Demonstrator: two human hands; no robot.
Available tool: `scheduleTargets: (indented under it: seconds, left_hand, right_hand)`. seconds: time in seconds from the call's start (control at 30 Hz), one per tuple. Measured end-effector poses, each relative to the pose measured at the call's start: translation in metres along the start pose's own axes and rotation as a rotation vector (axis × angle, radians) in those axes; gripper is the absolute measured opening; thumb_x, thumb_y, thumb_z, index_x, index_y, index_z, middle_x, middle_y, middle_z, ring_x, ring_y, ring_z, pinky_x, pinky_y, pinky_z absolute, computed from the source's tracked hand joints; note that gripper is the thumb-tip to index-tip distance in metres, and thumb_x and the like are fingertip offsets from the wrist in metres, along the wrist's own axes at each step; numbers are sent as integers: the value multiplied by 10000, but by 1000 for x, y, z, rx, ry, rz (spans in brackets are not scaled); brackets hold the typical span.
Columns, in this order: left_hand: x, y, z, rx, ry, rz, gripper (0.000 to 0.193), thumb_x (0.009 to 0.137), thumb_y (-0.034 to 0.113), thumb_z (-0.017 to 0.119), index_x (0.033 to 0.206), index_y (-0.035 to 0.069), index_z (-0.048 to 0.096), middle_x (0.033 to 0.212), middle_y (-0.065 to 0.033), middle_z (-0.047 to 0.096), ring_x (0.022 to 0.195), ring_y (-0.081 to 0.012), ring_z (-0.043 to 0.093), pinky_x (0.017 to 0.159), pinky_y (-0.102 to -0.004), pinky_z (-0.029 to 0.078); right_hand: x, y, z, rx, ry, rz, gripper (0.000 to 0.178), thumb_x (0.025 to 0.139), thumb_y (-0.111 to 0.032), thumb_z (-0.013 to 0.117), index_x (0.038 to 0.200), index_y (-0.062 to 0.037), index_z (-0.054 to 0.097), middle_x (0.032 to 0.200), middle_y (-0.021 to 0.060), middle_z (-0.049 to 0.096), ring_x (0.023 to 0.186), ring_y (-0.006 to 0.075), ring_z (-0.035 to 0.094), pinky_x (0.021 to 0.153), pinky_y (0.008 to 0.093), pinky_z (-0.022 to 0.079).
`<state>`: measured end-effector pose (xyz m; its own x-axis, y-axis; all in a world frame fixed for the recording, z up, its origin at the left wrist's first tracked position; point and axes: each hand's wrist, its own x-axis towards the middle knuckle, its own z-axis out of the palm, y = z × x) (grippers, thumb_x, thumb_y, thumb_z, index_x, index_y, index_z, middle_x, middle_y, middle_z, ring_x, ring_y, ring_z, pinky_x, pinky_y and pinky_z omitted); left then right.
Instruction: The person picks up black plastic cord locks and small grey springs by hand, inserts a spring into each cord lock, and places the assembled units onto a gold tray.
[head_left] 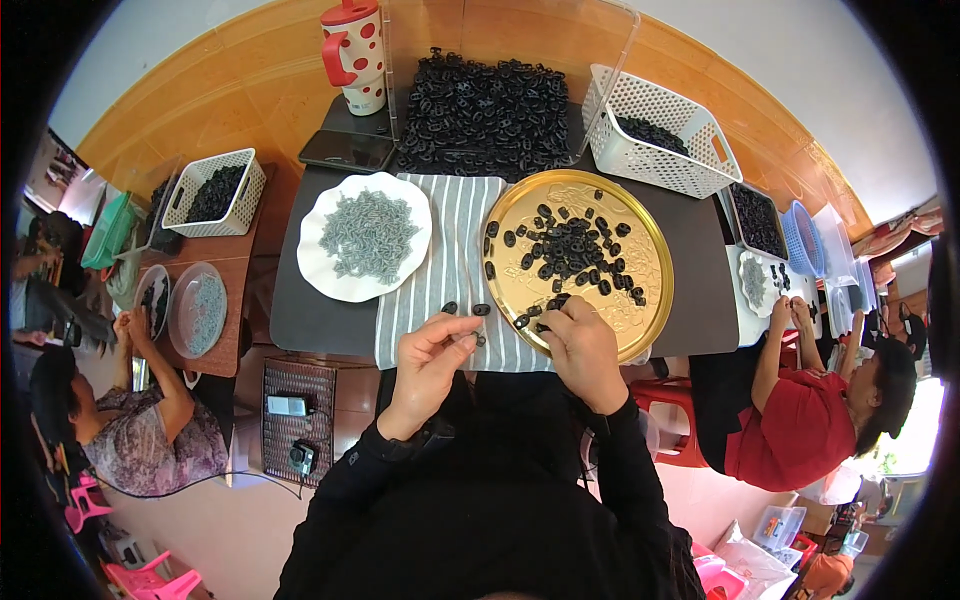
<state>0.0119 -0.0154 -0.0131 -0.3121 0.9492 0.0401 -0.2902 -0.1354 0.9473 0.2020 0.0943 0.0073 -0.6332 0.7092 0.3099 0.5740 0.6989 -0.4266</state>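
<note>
My left hand (428,362) is over the near edge of a grey-and-white striped cloth (455,215), thumb and finger pinching a small grey metal piece (480,340). Just beyond those fingertips, two black oval pieces (481,310) rest on the cloth. At the near left part of a round gold tray (650,300), my right hand (585,355) has its fingers closed on a black oval piece (541,326), partly hidden by the fingers. More black pieces (570,248) are heaped and scattered across the tray. A white scalloped plate (312,262) to the left holds many grey metal pieces (368,235).
Behind stand a clear bin of black pieces (485,105), a white perforated basket (690,172), a dark phone (346,150) and a red-dotted tumbler (362,60). Co-workers sit left (150,440) and right (800,425) at their own tables. A red stool (672,410) is at my right.
</note>
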Motion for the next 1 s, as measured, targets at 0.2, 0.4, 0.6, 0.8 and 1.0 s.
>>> scheduleTargets:
  seconds: [0.2, 0.4, 0.6, 0.8, 1.0]
  left_hand:
    - [1, -2, 8, -2, -33, -34, 209, 874, -42, 583, 1066, -19, 663, 889, 7, 547, 758, -49, 479, 673, -189, 380]
    - [3, -1, 15, 3, -43, -43, 207, 874, -47, 582, 1062, -19, 664, 901, -8, 573, 777, -52, 501, 688, -194, 400]
    - [6, -3, 27, -14, -65, -59, 210, 877, -41, 586, 1071, -19, 660, 922, -14, 587, 780, -55, 519, 699, -197, 416]
    - [7, 3, 41, -63, -97, -65, 229, 866, -42, 589, 1082, -18, 661, 901, -26, 623, 776, -78, 579, 691, -200, 449]
    - [5, 2, 36, -69, -81, -88, 231, 870, -40, 586, 1086, -11, 663, 912, -18, 623, 788, -73, 582, 684, -193, 452]
  right_hand:
    - [-1, 3, 0, 7, 0, 8, 118, 743, -19, 637, 860, -28, 650, 795, 152, 541, 725, 333, 573, 643, 390, 464]
    - [-6, 6, -1, 748, -3, 260, 175, 821, 50, 562, 984, 24, 622, 876, 106, 615, 780, 203, 611, 687, 285, 486]
    - [-10, 10, -5, 979, -12, 319, 233, 875, 39, 541, 1093, 16, 621, 826, 21, 606, 749, 96, 564, 683, 231, 467]
    - [-12, 3, -2, 1434, -65, 505, 230, 915, -12, 532, 1116, 4, 644, 803, -3, 602, 673, 54, 535, 612, 193, 436]
    - [-12, 5, -8, 1004, 17, 245, 221, 890, 32, 536, 1089, -1, 624, 808, 9, 586, 713, 78, 537, 646, 193, 430]
